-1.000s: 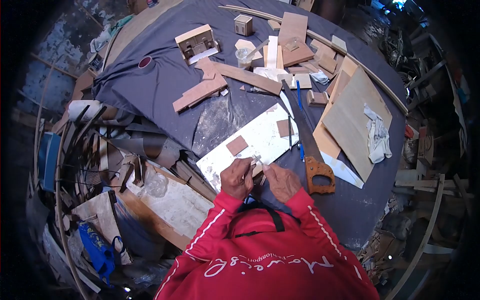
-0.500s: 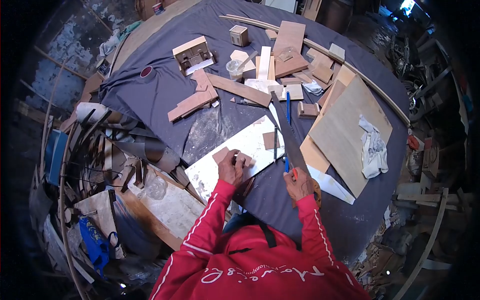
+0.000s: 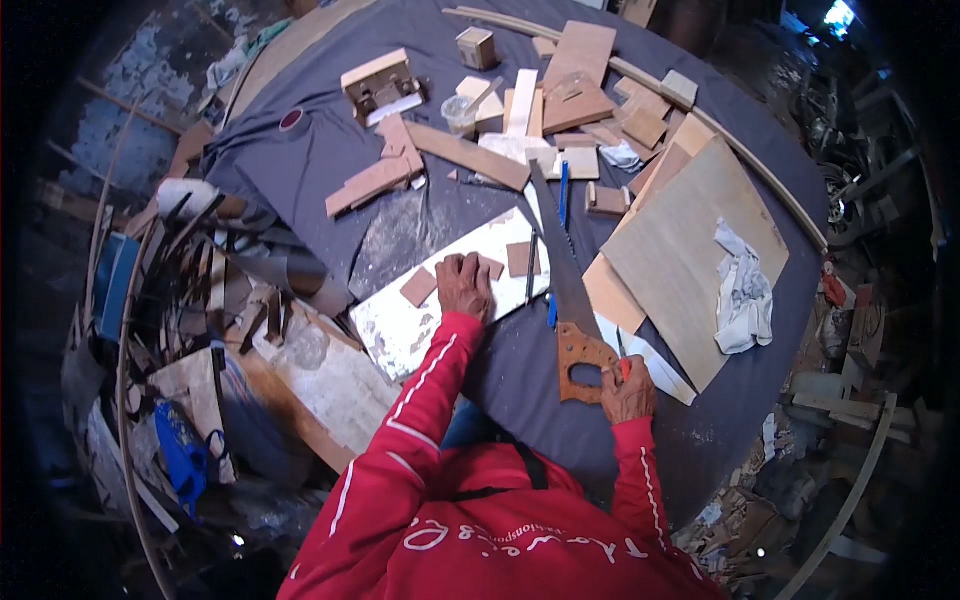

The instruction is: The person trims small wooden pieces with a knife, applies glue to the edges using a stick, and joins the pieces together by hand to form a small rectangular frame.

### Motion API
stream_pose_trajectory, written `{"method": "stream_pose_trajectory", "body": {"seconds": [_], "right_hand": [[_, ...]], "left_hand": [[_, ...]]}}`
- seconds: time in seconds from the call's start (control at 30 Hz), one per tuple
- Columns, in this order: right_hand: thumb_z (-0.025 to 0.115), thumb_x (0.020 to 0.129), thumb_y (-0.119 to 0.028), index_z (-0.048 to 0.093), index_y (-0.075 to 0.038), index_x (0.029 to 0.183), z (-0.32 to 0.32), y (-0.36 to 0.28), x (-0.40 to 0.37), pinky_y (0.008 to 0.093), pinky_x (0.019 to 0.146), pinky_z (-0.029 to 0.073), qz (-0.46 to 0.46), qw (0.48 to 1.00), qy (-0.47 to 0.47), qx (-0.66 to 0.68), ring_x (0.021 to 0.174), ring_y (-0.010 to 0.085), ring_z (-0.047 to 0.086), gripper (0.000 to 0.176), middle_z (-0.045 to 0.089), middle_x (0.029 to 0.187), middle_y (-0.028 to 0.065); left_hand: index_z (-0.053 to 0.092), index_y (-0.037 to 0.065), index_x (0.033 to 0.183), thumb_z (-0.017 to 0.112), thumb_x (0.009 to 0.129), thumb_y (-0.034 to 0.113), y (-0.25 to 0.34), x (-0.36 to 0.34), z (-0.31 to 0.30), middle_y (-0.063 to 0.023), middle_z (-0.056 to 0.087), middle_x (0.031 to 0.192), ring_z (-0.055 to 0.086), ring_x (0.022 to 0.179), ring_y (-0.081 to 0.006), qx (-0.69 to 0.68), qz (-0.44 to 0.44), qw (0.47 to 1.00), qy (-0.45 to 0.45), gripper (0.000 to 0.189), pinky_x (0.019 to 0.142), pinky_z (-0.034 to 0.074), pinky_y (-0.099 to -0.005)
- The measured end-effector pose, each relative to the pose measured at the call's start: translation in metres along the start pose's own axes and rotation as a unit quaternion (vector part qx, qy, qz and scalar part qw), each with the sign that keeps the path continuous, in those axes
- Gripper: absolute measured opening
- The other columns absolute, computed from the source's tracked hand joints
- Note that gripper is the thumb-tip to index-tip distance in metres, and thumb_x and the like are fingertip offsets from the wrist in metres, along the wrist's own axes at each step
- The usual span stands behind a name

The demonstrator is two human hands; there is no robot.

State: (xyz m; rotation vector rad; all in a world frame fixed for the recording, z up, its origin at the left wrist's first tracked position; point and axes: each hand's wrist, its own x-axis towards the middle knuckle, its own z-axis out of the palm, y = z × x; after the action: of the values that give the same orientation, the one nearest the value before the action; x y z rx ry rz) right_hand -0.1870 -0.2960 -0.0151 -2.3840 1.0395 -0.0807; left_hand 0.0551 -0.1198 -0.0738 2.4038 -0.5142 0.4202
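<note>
cloth-covered table (image 3: 330, 160), saw (image 3: 565, 290), boards (image 3: 690, 250)

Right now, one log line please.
left hand on white painted board | right hand by brown wooden-handled handsaw, gripping small red item

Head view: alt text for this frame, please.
A person in a red jacket rests the left hand on a paint-stained white board, while the right hand, gripping a small red object, lies by a wooden-handled handsaw on a grey-clothed table.

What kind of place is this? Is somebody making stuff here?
It looks like a woodworking shop. A hand saw lies on the cloth-covered table among planks and cut wood pieces. A big plywood sheet sits beside it, and scrap wood is heaped on the floor.
</note>
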Motion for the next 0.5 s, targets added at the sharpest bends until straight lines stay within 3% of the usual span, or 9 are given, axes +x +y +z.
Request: {"method": "stream_pose_trajectory", "body": {"seconds": [0.23,0.33,0.5], "right_hand": [[0.074,0.079,-0.02,0.051,-0.002,0.101,-0.003,0.012,0.008,0.0459,0.075,0.048,0.034,0.997,-0.068,0.012,0.085,0.0423,0.063,0.037,0.064,0.089,0.0225],[0.075,0.076,-0.018,0.05,-0.003,0.096,0.004,0.023,0.012,0.0434,0.07,0.048,-0.018,0.999,-0.041,0.02,0.074,0.0375,0.062,0.036,0.062,0.078,0.0173],[0.076,0.075,-0.018,0.05,-0.003,0.095,0.008,0.025,0.016,0.0468,0.071,0.048,-0.031,0.998,-0.05,0.0,0.078,0.0424,0.063,0.036,0.063,0.08,0.0201]], "left_hand": [[0.063,0.005,0.106,0.063,0.084,0.011,-0.002,0.002,0.005,-0.0164,0.055,0.099,0.052,0.092,-0.0331,-0.005,-0.002,1.0,0.006,0.022,0.082,0.044,-0.0423],[0.064,0.006,0.106,0.064,0.083,0.01,-0.005,0.001,0.005,-0.0158,0.056,0.099,0.052,0.093,-0.0329,-0.01,-0.01,1.0,0.009,0.024,0.083,0.045,-0.041],[0.064,0.006,0.104,0.064,0.083,0.013,-0.016,0.002,0.007,-0.0149,0.055,0.098,0.052,0.093,-0.0328,-0.046,-0.021,0.999,0.012,0.023,0.084,0.044,-0.041]]}}
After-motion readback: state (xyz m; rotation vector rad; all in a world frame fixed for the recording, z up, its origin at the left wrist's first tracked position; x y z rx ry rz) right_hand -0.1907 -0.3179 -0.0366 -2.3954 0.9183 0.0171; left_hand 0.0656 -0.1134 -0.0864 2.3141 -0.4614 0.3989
